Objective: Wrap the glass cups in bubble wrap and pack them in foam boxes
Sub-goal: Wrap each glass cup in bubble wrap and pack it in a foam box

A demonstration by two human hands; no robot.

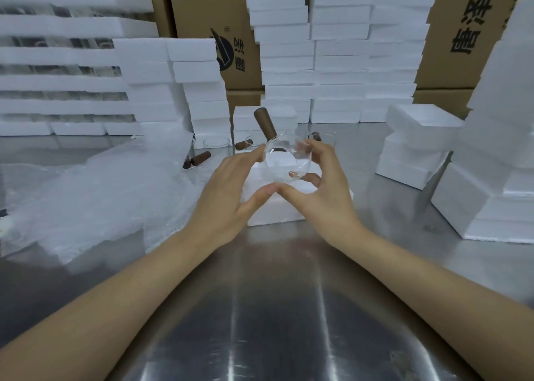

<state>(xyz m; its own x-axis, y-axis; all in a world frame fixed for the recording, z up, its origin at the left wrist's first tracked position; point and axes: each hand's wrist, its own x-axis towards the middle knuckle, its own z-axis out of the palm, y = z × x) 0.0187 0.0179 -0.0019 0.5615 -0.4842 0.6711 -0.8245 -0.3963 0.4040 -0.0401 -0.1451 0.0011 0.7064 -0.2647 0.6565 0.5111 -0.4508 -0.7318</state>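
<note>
Along the desk's [274, 308] left edge, loose bubble wrap [95, 195] is lying crumpled. Near the desk's middle, the left hand [228, 204] and right hand [320, 195] are cradling a glass cup [284, 161] between thumbs and fingers, thumbs touching beneath it, just over a foam box [271, 210]. The cup is probably light, rigid, slick and breakable. Gripping its body, not the brown handle [265, 123] sticking up behind, seems safest. Its clear walls are blurring into the foam, hiding the rim. Toward the right edge, foam stacks [419, 149] are standing, partly cut off.
</note>
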